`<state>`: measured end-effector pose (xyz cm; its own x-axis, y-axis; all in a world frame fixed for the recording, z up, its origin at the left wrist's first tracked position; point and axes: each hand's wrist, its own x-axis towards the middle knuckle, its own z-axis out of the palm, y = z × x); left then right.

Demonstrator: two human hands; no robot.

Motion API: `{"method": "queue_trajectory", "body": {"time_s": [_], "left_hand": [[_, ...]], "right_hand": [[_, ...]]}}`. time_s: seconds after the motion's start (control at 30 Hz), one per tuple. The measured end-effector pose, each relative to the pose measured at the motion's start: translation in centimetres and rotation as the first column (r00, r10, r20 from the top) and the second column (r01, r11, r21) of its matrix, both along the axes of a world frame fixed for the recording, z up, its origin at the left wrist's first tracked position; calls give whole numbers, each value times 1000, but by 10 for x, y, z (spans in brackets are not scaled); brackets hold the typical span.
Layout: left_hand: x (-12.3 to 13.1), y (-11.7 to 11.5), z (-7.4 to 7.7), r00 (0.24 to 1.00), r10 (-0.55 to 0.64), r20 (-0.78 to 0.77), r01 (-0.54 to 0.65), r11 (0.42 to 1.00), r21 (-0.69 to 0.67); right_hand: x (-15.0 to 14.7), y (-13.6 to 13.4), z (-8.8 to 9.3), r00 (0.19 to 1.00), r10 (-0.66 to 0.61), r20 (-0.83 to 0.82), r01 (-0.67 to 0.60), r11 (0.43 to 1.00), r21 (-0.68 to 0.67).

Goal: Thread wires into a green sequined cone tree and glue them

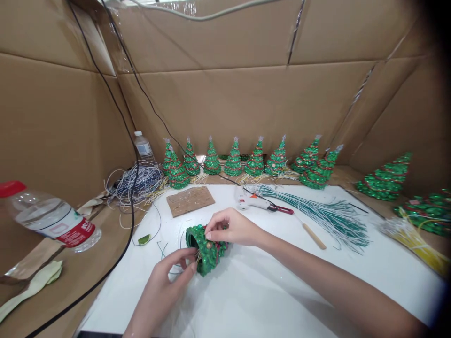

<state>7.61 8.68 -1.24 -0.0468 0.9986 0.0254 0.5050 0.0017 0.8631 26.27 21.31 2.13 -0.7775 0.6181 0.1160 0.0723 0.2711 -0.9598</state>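
Note:
A small green sequinned tree cone (204, 251) lies on its side above the white table (246, 300), its open base turned to the left. My right hand (230, 228) grips it from above, fingertips on its upper side. My left hand (169, 274) comes from below, its fingers pinched on thin wire strands at the cone's lower edge. Red trim shows on the cone under my right hand.
A row of several finished green trees (234, 159) lines the cardboard back wall, more at right (385, 178). A glue gun (255, 203), green wire bundle (317, 213), cardboard pad (190, 200), yellow strands (412, 239), coiled wire (137, 180) and bottles (52, 218) lie around.

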Motion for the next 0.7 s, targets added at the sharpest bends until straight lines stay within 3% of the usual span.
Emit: {"method": "queue_trajectory", "body": {"time_s": [0.3,0.47,0.7], "left_hand": [[15,15,-7,992,35,124,-43,997,58],[13,12,-3,991,81,110,-85,996,32],[13,11,-3,997,32,77,-32,999,5]], "right_hand": [[9,4,10,1000,13,1,-13,994,108],[9,7,11,1000,-8,19,5,982,190],[11,4,12,1000,3,3,-4,958,287]]}}
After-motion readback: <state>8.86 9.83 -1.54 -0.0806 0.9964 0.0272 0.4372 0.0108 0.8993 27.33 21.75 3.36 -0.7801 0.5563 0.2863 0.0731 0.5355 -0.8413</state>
